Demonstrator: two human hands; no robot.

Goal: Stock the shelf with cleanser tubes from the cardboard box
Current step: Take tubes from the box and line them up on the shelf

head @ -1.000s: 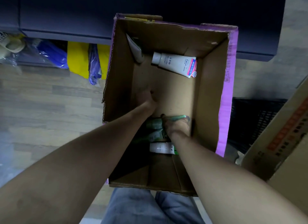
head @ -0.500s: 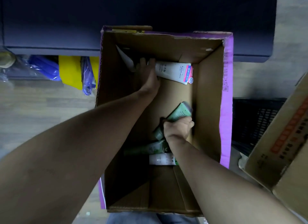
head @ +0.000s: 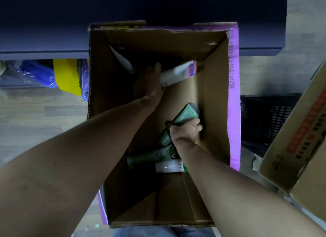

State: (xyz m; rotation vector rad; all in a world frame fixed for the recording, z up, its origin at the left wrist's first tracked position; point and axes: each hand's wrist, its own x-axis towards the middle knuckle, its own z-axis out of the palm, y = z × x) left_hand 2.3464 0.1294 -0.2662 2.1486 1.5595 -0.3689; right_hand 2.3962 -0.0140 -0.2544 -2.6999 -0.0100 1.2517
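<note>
Down in the head view, both bare arms reach into one open cardboard box with a purple outer face. The left hand lies at the far end of the box, its fingers curled around the cap end of a white tube with a pink-and-blue end, lifting it at a tilt. The right hand is closed in a fist around a green tube, which sticks up and away from the knuckles.

Counted, five tubes show in the box: the white one held, the green one held, a second white tube leaning in the far left corner, a dark green tube lying on the floor of the box just under the right wrist, and a white-and-green tube beside it.

Outside, a second cardboard box sits at the right, with one black crate between the two boxes. Blue and yellow bags lie under a dark shelf at the left.
</note>
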